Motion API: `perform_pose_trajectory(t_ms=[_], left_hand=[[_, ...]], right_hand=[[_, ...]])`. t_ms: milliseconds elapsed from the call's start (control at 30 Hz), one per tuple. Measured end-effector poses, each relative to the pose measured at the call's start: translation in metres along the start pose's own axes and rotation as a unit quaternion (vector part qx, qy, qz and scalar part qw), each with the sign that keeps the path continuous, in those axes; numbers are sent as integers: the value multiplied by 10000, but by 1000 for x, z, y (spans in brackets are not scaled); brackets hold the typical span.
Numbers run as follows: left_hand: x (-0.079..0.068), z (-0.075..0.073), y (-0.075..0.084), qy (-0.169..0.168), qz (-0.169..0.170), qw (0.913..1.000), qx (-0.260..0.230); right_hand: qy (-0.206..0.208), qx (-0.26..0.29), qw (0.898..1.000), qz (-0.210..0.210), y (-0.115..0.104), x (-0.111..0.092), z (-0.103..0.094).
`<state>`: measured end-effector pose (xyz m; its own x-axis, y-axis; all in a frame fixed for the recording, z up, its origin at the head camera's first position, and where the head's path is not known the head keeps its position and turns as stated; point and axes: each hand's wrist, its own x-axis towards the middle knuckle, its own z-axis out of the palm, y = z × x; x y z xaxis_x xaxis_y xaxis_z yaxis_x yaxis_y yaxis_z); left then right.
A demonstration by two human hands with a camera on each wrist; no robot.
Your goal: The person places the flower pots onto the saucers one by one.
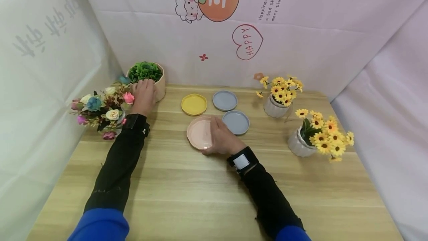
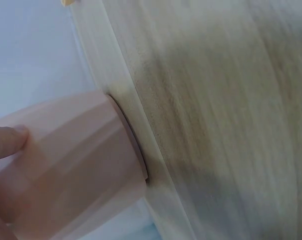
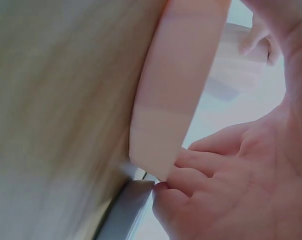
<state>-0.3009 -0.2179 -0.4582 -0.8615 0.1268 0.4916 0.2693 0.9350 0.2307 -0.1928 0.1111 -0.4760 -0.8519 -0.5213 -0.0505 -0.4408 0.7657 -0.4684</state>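
At the back left, my left hand (image 1: 144, 94) grips a pale pink flowerpot (image 1: 160, 86) with a leafy green plant in it. In the left wrist view, the thumb lies against the wall of the pot (image 2: 76, 160), whose base is down at the table. My right hand (image 1: 222, 137) holds a round pink saucer (image 1: 200, 133) by its right side, in the middle of the table. The right wrist view shows the fingers by the edge of the saucer (image 3: 173, 95). Close beside the fingers lies a blue-grey saucer (image 1: 236, 122).
A yellow saucer (image 1: 194, 104) and another blue-grey saucer (image 1: 225, 100) lie behind. A bunch of mixed roses (image 1: 103, 109) stands left of my left wrist. Two white pots of yellow flowers (image 1: 281, 90) are on the right. White cloth walls (image 1: 301, 47) enclose the wooden table (image 1: 187, 196).
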Motion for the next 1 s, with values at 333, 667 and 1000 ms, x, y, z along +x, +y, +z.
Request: perform_pose_trajectory(t_ms=[333,667,1000], left_hand=[[0,-3,1,-178,-56,9998,-9],[-1,-6,2,-184,13,9998,-97],[-7,-8,5,-110,232,9995,-210]], right_hand=[[-53,14,9997,-258,0,-28,-1],[-188,229,9989,-359,3,-47,-4],[-273,280,9981,-481,4,-62,-5]])
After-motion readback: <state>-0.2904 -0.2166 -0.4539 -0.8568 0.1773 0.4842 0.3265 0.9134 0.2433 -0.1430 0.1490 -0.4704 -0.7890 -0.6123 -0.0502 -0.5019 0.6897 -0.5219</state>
